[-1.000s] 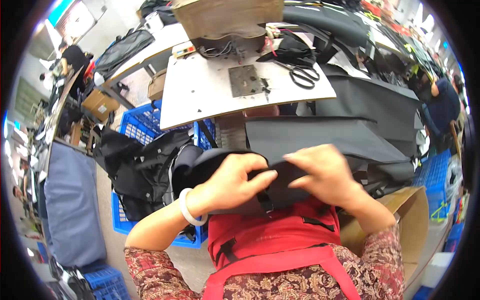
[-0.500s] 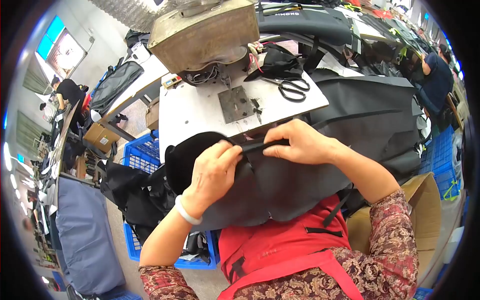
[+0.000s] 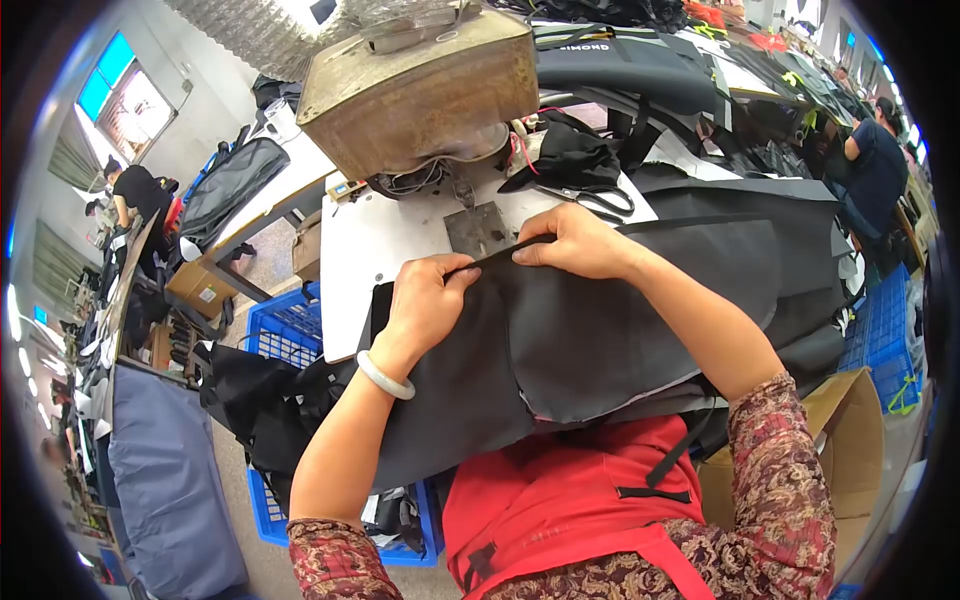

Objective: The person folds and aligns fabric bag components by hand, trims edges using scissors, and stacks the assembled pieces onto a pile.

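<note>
A large sheet of black fabric (image 3: pixel 590 340) hangs from both hands over the front of the white sewing table (image 3: pixel 370 245) and down toward the red apron (image 3: pixel 570 490). My left hand (image 3: pixel 428 297), below a pale bangle, pinches the fabric's upper edge. Just to its right, my right hand (image 3: pixel 580 242) pinches the same edge between thumb and fingers. Both lie close to the metal plate (image 3: pixel 478 230) beneath the sewing machine head (image 3: pixel 420 95). A seam or overlap runs down the fabric between the hands.
Black-handled scissors (image 3: pixel 600 203) and a black cloth bundle (image 3: pixel 575 158) lie on the table's right. Blue crates (image 3: pixel 290 330) with black pieces stand at left. A cardboard box (image 3: pixel 850 440) is at right. Co-workers (image 3: pixel 140 190) appear in the background.
Both hands have moved up toward the machine's plate with the fabric edge. The fabric now spreads flatter, and the dark fold beside my left hand has dropped away. The scissors are partly covered.
</note>
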Action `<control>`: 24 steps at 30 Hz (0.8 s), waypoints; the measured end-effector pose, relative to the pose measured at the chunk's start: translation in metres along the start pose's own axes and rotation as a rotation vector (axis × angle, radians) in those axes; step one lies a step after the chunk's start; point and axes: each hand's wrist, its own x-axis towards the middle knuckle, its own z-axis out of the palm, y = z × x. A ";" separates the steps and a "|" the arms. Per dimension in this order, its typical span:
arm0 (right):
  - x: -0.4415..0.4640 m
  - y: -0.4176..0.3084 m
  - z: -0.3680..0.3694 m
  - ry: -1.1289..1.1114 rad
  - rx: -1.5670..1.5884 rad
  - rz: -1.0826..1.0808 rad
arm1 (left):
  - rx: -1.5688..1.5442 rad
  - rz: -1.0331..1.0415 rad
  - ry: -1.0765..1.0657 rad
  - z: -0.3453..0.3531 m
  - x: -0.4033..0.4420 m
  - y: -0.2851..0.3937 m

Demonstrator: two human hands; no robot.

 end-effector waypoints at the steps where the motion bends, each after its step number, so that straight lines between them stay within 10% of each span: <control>1: 0.005 0.002 -0.002 0.010 -0.003 -0.003 | 0.001 -0.001 0.010 0.001 0.005 -0.002; 24: 0.055 0.028 -0.020 0.089 0.051 -0.002 | -0.125 -0.110 0.038 0.002 0.059 -0.013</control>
